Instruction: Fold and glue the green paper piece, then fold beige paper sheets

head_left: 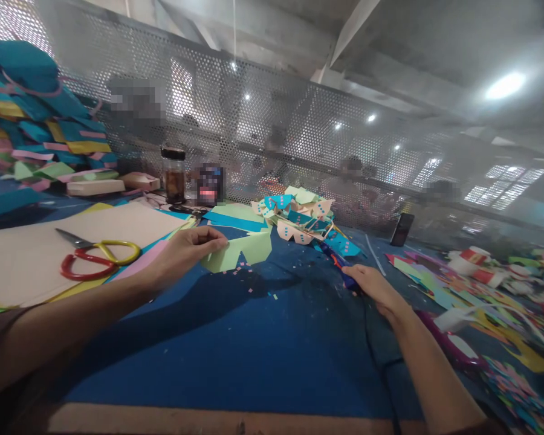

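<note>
My left hand (197,244) pinches a light green paper piece (222,257) by its upper edge. The piece has a notch cut in its lower side and hangs just above the blue tabletop (236,350). My right hand (372,284) is closed around a slim blue corded tool (350,281) with orange-red trim; its exact kind is unclear. Its tip points toward a heap of cut paper pieces (299,211) in green, blue and peach, some dotted with small squares. Tiny paper bits (250,290) lie scattered below the green piece.
Scissors (102,260) with red and yellow handles rest on paper sheets (22,254) at left. Behind are a lidded jar (174,175) and stacked paper shapes (40,121). A phone (402,229) stands at right, near coloured scraps (517,329) and a purple-white object (456,347).
</note>
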### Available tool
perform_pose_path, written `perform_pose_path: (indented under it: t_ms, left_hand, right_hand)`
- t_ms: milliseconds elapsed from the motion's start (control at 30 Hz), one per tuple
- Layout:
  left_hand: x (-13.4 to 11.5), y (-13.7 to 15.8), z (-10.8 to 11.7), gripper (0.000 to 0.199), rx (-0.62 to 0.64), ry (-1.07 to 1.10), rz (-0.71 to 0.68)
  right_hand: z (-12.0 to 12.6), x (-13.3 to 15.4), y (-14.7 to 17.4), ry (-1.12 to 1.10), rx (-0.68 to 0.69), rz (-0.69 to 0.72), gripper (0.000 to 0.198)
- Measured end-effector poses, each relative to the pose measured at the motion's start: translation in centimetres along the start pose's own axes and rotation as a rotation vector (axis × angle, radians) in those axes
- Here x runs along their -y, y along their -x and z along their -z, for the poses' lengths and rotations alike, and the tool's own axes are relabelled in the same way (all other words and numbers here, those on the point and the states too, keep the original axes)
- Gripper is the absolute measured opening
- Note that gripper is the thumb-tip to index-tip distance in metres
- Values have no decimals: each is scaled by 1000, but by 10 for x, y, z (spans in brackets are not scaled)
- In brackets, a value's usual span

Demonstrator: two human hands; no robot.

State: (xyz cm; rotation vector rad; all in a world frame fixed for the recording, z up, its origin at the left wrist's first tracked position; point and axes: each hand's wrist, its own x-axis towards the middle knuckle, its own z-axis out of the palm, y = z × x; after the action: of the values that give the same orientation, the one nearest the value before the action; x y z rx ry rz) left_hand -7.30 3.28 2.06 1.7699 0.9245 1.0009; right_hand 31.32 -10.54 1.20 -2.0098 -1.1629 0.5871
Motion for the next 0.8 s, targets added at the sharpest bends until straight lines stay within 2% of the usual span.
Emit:
perform_pose_path:
  t_ms: [100, 200, 267, 333, 433, 533, 600, 800]
  left_hand:
    - [2, 1, 2, 32, -2, 6, 0]
    - [0, 5, 2, 33, 0, 24, 47]
    - [-1, 7, 2, 34, 12, 41, 88]
    - [-1, 8, 2, 35, 27, 58, 120]
    - [0, 8, 3, 36, 34, 69, 146]
    - [2, 8, 3, 36, 32, 77, 144]
    - [3, 8, 3, 33, 33, 82, 141]
    - [4, 7, 1, 26, 27, 70, 125]
  right_hand:
    - [-10, 18, 15, -404, 70, 131, 39]
    - [-24, 38, 25, -713, 237, 74, 33]
    - [-34, 52, 28, -833, 314, 60, 30]
    - [-44, 64, 30, -899, 291, 52, 26]
    - [-58, 82, 33, -886, 207, 60, 26]
    - [-75, 96, 37, -775, 258, 219, 33]
    - [-87, 99, 39, -721, 228, 325, 30]
    - [-104, 87, 44, -615, 201, 329, 29]
